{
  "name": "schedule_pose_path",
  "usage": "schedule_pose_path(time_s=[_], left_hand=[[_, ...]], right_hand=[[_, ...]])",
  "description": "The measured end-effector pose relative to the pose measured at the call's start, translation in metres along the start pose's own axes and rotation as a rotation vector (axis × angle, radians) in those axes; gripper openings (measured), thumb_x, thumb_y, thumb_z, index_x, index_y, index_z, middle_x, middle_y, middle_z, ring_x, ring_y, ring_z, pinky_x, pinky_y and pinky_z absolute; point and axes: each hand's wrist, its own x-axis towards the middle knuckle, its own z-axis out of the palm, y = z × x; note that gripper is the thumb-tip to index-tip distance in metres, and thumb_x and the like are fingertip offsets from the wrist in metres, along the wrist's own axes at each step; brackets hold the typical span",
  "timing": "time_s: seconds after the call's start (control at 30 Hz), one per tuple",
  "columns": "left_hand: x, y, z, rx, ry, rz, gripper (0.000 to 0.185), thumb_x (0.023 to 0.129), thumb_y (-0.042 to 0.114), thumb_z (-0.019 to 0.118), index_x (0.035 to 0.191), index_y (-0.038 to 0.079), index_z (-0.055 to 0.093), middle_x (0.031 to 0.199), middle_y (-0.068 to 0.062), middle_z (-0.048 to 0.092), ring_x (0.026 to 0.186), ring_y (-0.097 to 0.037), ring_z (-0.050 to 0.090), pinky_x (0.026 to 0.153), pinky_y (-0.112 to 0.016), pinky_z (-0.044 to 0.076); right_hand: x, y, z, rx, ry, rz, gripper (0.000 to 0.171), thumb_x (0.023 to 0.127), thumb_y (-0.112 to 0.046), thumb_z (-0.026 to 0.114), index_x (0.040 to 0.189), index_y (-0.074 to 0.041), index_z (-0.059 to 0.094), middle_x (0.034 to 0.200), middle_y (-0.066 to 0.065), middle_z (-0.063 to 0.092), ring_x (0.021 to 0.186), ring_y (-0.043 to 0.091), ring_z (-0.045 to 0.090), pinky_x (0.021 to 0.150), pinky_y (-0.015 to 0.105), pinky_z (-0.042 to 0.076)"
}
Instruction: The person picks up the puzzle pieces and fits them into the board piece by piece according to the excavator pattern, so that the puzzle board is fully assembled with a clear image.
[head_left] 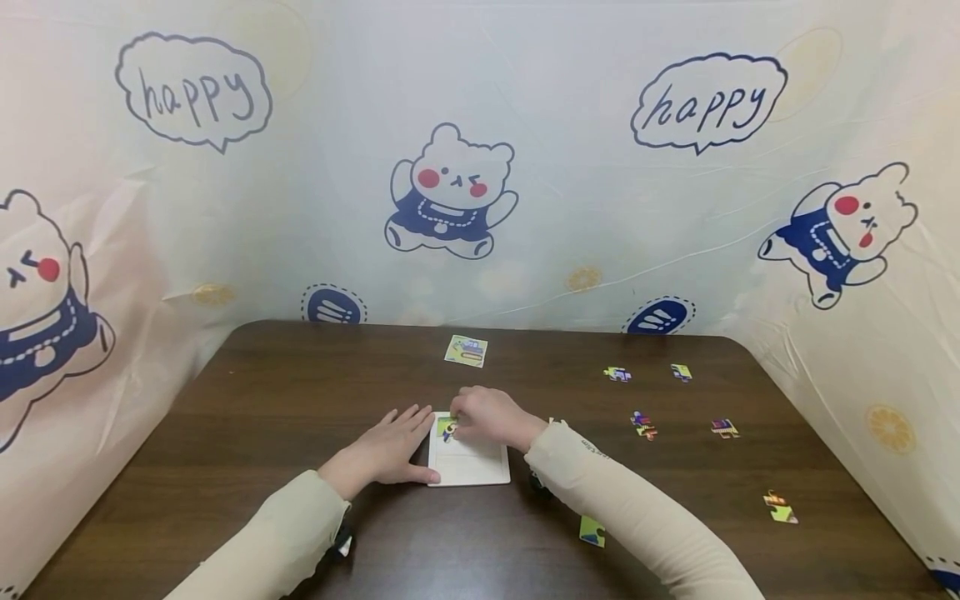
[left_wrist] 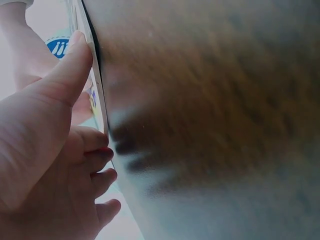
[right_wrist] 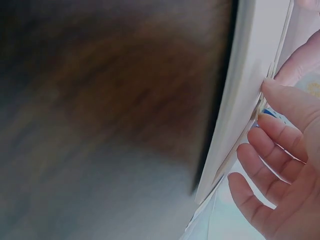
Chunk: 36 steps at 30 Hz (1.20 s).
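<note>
A white puzzle tray [head_left: 471, 471] lies on the table in front of me. Its top left corner holds a green and yellow picture piece [head_left: 447, 427]. My left hand [head_left: 390, 448] rests along the tray's left side, fingers extended, its thumb on the lower left rim. Over the tray's upper part, my right hand [head_left: 489, 417] pinches a puzzle piece between thumb and index finger; that piece is mostly hidden by the hand. In the right wrist view the right hand's other fingers [right_wrist: 267, 170] are loosely bent beside the tray's edge [right_wrist: 240, 100].
A small picture card [head_left: 466, 351] lies beyond the tray. To the right, several loose puzzle pieces are spread out, among them a purple one [head_left: 642, 425] and an orange and green one [head_left: 781, 507]. Another green piece [head_left: 592, 532] lies by my right forearm. A printed curtain surrounds the table.
</note>
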Motion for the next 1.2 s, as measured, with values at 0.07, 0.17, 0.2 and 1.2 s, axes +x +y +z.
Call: schedule_pose_path(time_s=[0.07, 0.17, 0.2, 1.2], left_hand=[[0.0, 0.0, 0.0, 0.001, 0.001, 0.001, 0.093, 0.078, 0.058, 0.061, 0.139, -0.005, 0.033, 0.145, -0.019, 0.028, 0.134, -0.034, 0.02, 0.106, -0.051, 0.016], [0.0, 0.0, -0.001, 0.002, 0.001, 0.001, 0.093, 0.078, 0.058, 0.061, 0.14, -0.005, 0.033, 0.146, -0.019, 0.027, 0.134, -0.034, 0.02, 0.106, -0.051, 0.016], [0.0, 0.0, -0.001, 0.002, 0.001, 0.001, 0.093, 0.078, 0.058, 0.061, 0.14, -0.005, 0.033, 0.146, -0.019, 0.027, 0.134, -0.034, 0.02, 0.106, -0.052, 0.016], [-0.002, 0.004, -0.002, 0.011, -0.004, -0.031, 0.092, 0.078, 0.056, 0.063, 0.14, -0.004, 0.032, 0.146, -0.018, 0.028, 0.134, -0.033, 0.021, 0.107, -0.051, 0.015]], right_hand=[[0.0, 0.0, 0.0, 0.005, 0.006, -0.004, 0.023, 0.081, -0.024, 0.071, 0.1, -0.012, 0.069, 0.091, -0.003, 0.06, 0.077, 0.008, 0.053, 0.067, 0.022, 0.046], [-0.001, -0.001, -0.002, 0.021, 0.014, -0.021, 0.021, 0.081, -0.023, 0.071, 0.1, -0.014, 0.069, 0.09, -0.003, 0.059, 0.076, 0.008, 0.052, 0.065, 0.022, 0.044], [-0.001, -0.001, -0.002, 0.023, 0.016, -0.028, 0.02, 0.081, -0.022, 0.071, 0.1, -0.015, 0.069, 0.089, -0.003, 0.059, 0.075, 0.008, 0.051, 0.065, 0.022, 0.044], [-0.021, 0.061, -0.04, 0.235, 0.16, 0.143, 0.033, 0.083, -0.023, 0.069, 0.112, -0.007, 0.065, 0.104, 0.005, 0.06, 0.093, 0.019, 0.057, 0.08, 0.036, 0.046]])
